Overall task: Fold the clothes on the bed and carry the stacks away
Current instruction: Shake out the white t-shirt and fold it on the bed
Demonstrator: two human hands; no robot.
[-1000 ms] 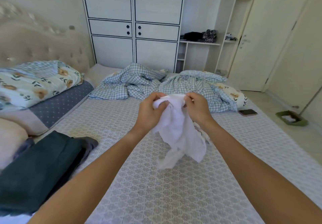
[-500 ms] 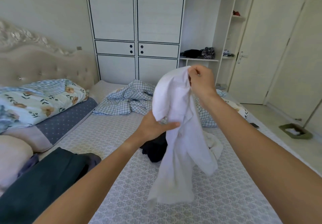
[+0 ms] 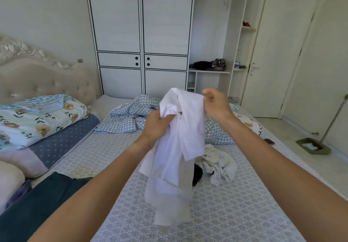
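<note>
A white shirt (image 3: 177,147) hangs in the air over the middle of the bed (image 3: 235,213). My left hand (image 3: 157,126) grips its bunched cloth near the collar. My right hand (image 3: 216,103) pinches its upper edge, a little higher and to the right. Below the shirt, a crumpled off-white garment (image 3: 219,163) lies on the bed beside a black garment (image 3: 197,174) that the shirt partly hides. A dark teal folded garment (image 3: 37,206) lies at the bed's near left.
A rumpled blue checked duvet (image 3: 130,115) covers the far end of the bed. Floral pillows (image 3: 35,117) lean by the headboard at left. A phone (image 3: 269,141) sits at the bed's right edge. A dustpan (image 3: 312,146) stands on the floor at right; a wardrobe (image 3: 139,34) is behind.
My hands lifted the white shirt off the bed, uncovering the off-white and black garments. In the last half second the right hand came lower and the left hand moved up to the collar.
</note>
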